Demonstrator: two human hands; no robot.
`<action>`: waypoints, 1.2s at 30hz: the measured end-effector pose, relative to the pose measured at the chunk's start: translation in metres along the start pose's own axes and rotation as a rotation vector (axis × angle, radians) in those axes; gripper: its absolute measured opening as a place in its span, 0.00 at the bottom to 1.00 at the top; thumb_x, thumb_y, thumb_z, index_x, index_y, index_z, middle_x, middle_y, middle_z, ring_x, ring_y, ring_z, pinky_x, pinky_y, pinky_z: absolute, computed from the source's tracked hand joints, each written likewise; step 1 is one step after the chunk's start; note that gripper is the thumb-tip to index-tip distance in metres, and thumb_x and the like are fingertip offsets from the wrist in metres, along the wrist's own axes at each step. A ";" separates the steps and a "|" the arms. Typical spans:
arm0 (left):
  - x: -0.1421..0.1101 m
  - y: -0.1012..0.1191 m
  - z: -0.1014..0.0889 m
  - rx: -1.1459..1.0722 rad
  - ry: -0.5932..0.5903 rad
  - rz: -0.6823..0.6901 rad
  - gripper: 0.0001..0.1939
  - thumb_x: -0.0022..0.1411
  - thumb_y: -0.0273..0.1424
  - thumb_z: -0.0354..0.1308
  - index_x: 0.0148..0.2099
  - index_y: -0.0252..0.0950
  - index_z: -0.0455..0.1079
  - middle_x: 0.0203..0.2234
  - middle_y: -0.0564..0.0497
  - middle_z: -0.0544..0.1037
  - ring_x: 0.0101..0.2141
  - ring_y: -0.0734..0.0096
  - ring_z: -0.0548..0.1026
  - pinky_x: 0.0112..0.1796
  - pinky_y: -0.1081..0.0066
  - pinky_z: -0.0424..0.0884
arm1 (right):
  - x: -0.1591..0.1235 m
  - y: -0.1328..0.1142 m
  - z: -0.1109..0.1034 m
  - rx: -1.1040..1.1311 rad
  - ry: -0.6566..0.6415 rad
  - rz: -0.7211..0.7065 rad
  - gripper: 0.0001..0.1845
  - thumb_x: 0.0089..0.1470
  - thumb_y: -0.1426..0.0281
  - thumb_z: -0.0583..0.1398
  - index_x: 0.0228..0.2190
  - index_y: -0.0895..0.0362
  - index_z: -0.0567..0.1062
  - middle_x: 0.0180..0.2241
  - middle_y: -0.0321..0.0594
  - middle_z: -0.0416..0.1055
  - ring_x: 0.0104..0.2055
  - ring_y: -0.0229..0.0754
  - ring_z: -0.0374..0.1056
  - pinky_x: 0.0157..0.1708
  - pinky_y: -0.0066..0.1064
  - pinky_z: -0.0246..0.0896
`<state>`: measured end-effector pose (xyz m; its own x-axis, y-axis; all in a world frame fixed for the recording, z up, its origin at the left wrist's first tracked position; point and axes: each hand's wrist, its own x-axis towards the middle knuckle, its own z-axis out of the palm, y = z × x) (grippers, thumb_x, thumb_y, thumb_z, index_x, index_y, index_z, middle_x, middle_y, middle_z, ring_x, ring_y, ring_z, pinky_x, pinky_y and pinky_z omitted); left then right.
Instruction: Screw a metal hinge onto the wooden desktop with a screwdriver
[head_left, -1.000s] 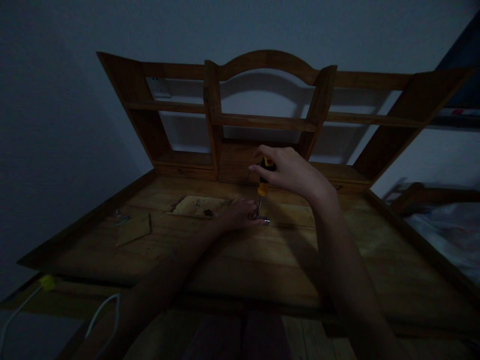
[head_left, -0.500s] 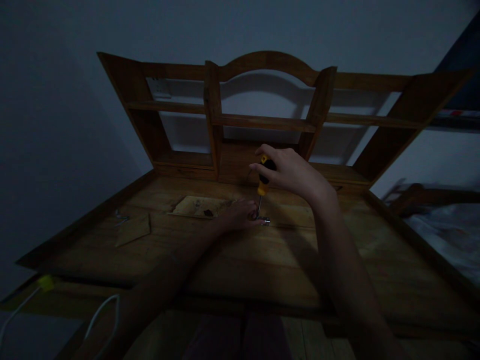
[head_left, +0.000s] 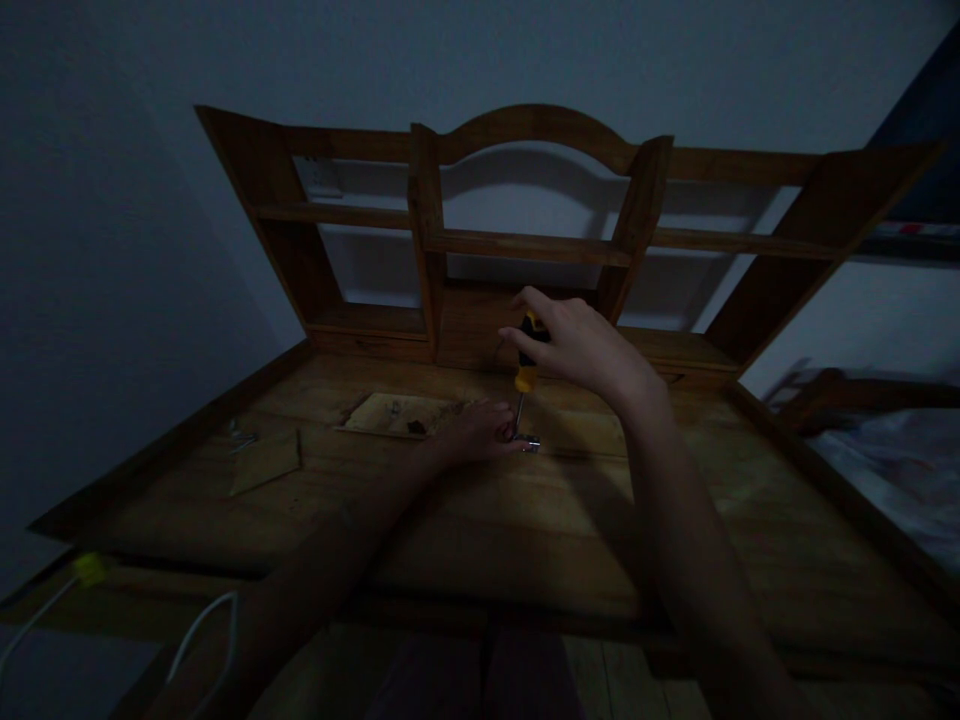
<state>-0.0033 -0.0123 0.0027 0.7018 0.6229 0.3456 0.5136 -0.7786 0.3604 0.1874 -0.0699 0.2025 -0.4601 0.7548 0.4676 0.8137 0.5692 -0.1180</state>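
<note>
head view: small metal pieces (head_left: pixel 243 438) lie at left beside a flat wooden piece (head_left: pixel 267 461) on the wooden desktop (head_left: pixel 465 530). your left hand (head_left: pixel 478 432) rests by a shiny metal fitting (head_left: pixel 532 443), perhaps a hinge; a loose hold there could let it twist under torque. the screwdriver (head_left: pixel 525 378) stands with its shaft down close to your left fingertips, so a slip, likelier in this dim light, could jab them. your left fingers are bunched narrow, and i cannot tell whether they pinch the fitting, which pokes out just right of them. your right hand (head_left: pixel 574 340) grips the screwdriver's black-and-yellow handle between thumb and fingers, above the left hand.
</note>
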 end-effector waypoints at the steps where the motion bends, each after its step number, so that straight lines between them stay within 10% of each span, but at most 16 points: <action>1: 0.000 0.000 0.000 0.000 0.005 0.008 0.20 0.70 0.49 0.65 0.37 0.38 0.69 0.35 0.51 0.77 0.37 0.66 0.75 0.40 0.66 0.67 | 0.000 0.000 0.000 -0.011 -0.002 -0.001 0.21 0.72 0.56 0.58 0.58 0.54 0.74 0.45 0.49 0.82 0.48 0.57 0.78 0.50 0.44 0.69; 21: -0.001 0.019 -0.014 0.019 0.137 -0.113 0.15 0.77 0.46 0.57 0.47 0.39 0.66 0.33 0.50 0.76 0.35 0.62 0.76 0.39 0.65 0.69 | -0.001 0.010 -0.003 0.110 -0.010 0.012 0.29 0.70 0.46 0.59 0.58 0.54 0.76 0.48 0.50 0.82 0.49 0.56 0.78 0.51 0.44 0.69; 30: -0.001 0.018 -0.004 -0.050 0.443 -0.029 0.35 0.77 0.42 0.56 0.76 0.42 0.45 0.58 0.39 0.75 0.42 0.61 0.81 0.51 0.57 0.78 | -0.001 0.009 -0.003 0.170 -0.014 -0.021 0.31 0.70 0.46 0.59 0.61 0.54 0.75 0.50 0.49 0.82 0.51 0.55 0.78 0.51 0.42 0.69; 36: -0.004 0.023 -0.008 0.062 0.414 0.141 0.24 0.80 0.36 0.53 0.74 0.48 0.57 0.65 0.41 0.68 0.54 0.59 0.79 0.54 0.57 0.79 | 0.001 0.010 -0.003 0.219 -0.018 -0.013 0.30 0.72 0.44 0.55 0.57 0.53 0.77 0.48 0.46 0.83 0.51 0.53 0.78 0.53 0.40 0.68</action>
<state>0.0021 -0.0320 0.0167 0.5167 0.4776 0.7106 0.4645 -0.8536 0.2360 0.1961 -0.0651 0.2044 -0.4782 0.7515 0.4545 0.7121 0.6346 -0.3002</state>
